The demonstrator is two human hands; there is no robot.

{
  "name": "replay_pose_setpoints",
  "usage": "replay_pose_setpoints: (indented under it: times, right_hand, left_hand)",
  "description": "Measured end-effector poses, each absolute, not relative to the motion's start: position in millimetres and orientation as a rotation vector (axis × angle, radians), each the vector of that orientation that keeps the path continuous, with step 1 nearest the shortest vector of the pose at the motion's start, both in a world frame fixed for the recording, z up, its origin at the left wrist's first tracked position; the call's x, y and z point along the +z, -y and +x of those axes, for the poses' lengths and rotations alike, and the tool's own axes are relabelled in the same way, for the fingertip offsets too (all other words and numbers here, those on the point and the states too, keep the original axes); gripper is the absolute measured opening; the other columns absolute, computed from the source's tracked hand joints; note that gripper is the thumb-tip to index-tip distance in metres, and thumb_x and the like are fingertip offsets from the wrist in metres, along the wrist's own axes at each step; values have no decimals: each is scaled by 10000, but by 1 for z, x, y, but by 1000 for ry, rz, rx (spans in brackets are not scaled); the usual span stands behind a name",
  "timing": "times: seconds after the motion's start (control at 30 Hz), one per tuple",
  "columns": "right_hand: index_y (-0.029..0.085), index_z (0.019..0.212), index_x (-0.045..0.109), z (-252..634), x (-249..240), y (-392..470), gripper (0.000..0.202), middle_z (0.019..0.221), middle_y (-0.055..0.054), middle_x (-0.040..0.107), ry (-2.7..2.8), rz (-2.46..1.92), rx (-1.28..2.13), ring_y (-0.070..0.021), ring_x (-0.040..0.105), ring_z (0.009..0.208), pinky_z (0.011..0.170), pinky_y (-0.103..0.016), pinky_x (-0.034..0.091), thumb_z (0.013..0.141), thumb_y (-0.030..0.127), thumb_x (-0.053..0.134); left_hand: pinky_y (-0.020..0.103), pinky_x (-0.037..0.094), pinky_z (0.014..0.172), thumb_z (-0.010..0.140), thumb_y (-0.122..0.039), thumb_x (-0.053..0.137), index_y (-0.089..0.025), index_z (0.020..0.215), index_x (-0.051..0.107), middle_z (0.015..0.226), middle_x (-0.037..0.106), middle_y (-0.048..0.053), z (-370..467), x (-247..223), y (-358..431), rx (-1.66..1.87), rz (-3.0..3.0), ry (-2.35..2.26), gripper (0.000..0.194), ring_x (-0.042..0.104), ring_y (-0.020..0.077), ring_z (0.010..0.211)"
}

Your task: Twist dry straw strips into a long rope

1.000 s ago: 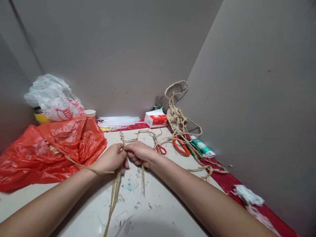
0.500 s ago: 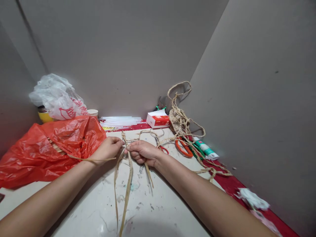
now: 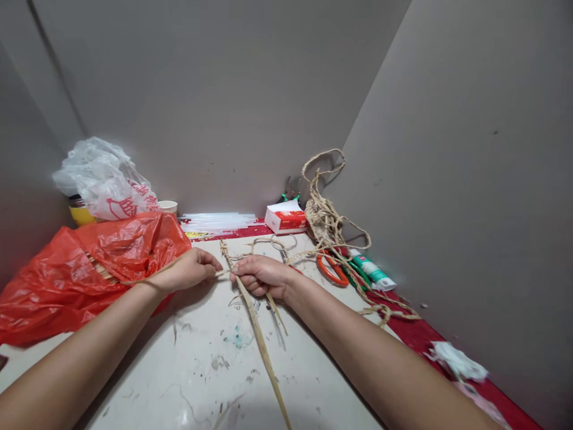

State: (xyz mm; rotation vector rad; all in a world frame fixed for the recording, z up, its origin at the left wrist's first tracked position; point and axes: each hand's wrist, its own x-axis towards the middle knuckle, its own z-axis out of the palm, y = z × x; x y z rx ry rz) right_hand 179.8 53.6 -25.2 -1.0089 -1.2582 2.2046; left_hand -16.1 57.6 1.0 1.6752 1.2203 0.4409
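Fibre strands [image 3: 263, 352] over stained white tabletop [image 3: 201, 370]; grey walls [image 3: 224, 89] behind.

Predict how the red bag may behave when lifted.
The red bag would likely sag, its thin film being wrinkled. Strips showing at its opening might slip out. Its weight is uncertain, since most contents are hidden.

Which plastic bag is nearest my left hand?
The red bag, right beside the left hand. The other, a whitish see-through bag with red print, sits farther off, against the wall.
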Motion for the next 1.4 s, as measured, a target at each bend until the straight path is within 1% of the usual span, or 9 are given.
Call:
replay_pose_setpoints:
  times: [0.17, 0.4, 0.57, 0.73, 0.9, 1.03, 1.13, 1.3, 1.4]
  right_hand:
    - [117, 726, 546, 179, -26, -54, 110, 431, 120, 245, 1265, -990, 2204, -15, 108, 345, 308, -120, 95, 760, 222, 552]
    - [133, 740, 553, 180, -24, -52, 137, 428, 120, 246, 1396, -1031, 2122, -25, 116, 351, 317, -135, 98, 775, 266, 553]
    - [132, 716, 581, 177, -21, -48, 188, 431, 100, 302, 1695, -1203, 1817, -32, 161, 343, 325, -178, 102, 776, 307, 549]
    - [123, 683, 595, 174, -18, -42, 182, 483, 69, 332, 1905, -1305, 1466, -37, 228, 398, 373, -185, 143, 788, 248, 513]
    - [147, 642, 508, 175, -12, -36, 186, 474, 66, 321, 1958, -1383, 1346, -42, 242, 404, 387, -182, 164, 800, 242, 486]
    - [143, 638, 515, 179, -16, -42, 127, 508, 50, 390, 1970, -1391, 1261, -42, 298, 425, 396, -173, 212, 758, 186, 513]
    - [137, 618, 530, 178, -17, -44, 122, 498, 53, 401, 1937, -1392, 1319, -35, 297, 407, 375, -167, 210, 735, 166, 519]
    - [161, 663, 526, 167, -8, -35, 170, 399, 81, 379, 1645, -1337, 1703, -41, 233, 284, 291, -172, 165, 790, 196, 419]
    - [162, 640, 506, 156, -9, -28, 179, 413, 47, 482, 1637, -1413, 1703, -58, 353, 272, 292, -165, 245, 783, 171, 398]
  left_hand:
    - [183, 319, 466, 695, -240, 514, -141, 740, 598, 614, 561, -5, 4, -8, -45, 610, 1444, -1158, 137, 442, 76, 504]
    - [207, 111, 368, 735, -303, 465, -166, 602, 477, 470, 300, -76, 10, -11, -42, 518, 1371, -1157, 191, 200, 46, 371]
    - [215, 134, 393, 745, -326, 471, -164, 586, 484, 472, 327, -75, 5, -13, -46, 502, 1501, -1218, 227, 207, 49, 396]
    - [216, 133, 392, 726, -376, 525, -167, 634, 503, 491, 339, -77, 4, -20, -47, 483, 1503, -1176, 230, 225, 49, 392]
    - [210, 119, 383, 710, -400, 547, -183, 612, 436, 480, 302, -86, 5, -27, -48, 523, 1428, -1149, 263, 203, 43, 375]
    - [204, 124, 389, 696, -409, 573, -173, 605, 448, 483, 351, -78, 8, -25, -46, 555, 1423, -1198, 282, 225, 36, 381]
    - [206, 123, 393, 699, -357, 564, -171, 566, 447, 445, 332, -85, 9, -21, -43, 556, 1440, -1194, 257, 218, 39, 378]
    - [211, 127, 393, 715, -301, 525, -156, 556, 500, 424, 352, -80, 10, -19, -41, 631, 1436, -1169, 217, 218, 42, 376]
    - [216, 124, 380, 712, -293, 516, -164, 524, 468, 410, 352, -80, 11, -21, -40, 666, 1381, -1147, 233, 201, 38, 358]
